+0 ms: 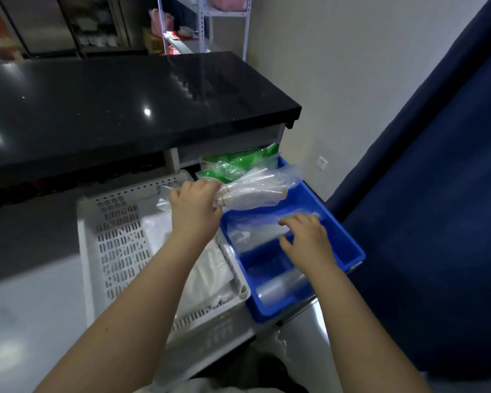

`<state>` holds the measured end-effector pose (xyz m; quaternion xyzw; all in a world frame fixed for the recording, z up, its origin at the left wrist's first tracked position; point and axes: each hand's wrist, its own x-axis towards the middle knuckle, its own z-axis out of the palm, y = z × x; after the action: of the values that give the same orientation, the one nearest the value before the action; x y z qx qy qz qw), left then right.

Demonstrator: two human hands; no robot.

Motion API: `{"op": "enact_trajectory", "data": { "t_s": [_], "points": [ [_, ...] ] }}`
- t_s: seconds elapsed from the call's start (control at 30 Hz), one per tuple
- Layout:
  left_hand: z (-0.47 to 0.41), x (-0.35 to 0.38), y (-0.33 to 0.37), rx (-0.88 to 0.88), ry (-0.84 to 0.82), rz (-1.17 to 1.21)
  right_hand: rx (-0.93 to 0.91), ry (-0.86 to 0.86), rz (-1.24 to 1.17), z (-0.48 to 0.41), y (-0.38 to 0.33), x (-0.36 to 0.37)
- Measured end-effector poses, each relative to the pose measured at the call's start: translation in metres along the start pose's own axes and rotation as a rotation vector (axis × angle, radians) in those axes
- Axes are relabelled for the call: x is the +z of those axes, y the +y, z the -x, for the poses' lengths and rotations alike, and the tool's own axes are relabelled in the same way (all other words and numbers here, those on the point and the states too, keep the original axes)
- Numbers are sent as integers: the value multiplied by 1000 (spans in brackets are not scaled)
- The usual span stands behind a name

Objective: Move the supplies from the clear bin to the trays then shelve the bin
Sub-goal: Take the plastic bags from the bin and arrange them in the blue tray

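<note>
Black counter (111, 109) across upper left, metal rack (204, 24) behind it. Below counter, white slotted tray (116, 239) on the left, white plastic packets (207, 273) lying along its right side. Left hand (193, 208) over the tray's far right corner, fingers curled tight round the neck of a clear bag (253, 194) of cream pieces, bag held up and stretching right over the far half of the blue tray (349, 245). Green packets (236, 163) stacked at the blue tray's far end, behind the bag. Blue tray touching the white tray's right side. Inside it, clear packet (253, 231) mid-tray, clear roll (281, 285) at near end. Right hand (306, 239) low over mid-tray, fingers spread and loosely bent, thumb apart, tips at the clear packet, gripping nothing; blurred. Dark blue curtain (437, 194) far right.
</note>
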<state>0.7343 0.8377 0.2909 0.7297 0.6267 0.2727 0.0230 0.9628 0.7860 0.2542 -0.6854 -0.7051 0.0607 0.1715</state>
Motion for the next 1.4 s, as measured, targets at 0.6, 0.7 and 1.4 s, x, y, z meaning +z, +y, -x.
{"op": "enact_trajectory", "data": {
  "t_s": [0.6, 0.7, 1.4],
  "points": [
    [-28, 50, 67, -414, 158, -257, -626, -790, 57, -138, 64, 30],
    [-26, 53, 70, -440, 156, -273, -677, -829, 91, -145, 61, 35],
    [-10, 33, 63, -426, 174, -284, -814, -483, 124, -116, 49, 21]
  ]
}}
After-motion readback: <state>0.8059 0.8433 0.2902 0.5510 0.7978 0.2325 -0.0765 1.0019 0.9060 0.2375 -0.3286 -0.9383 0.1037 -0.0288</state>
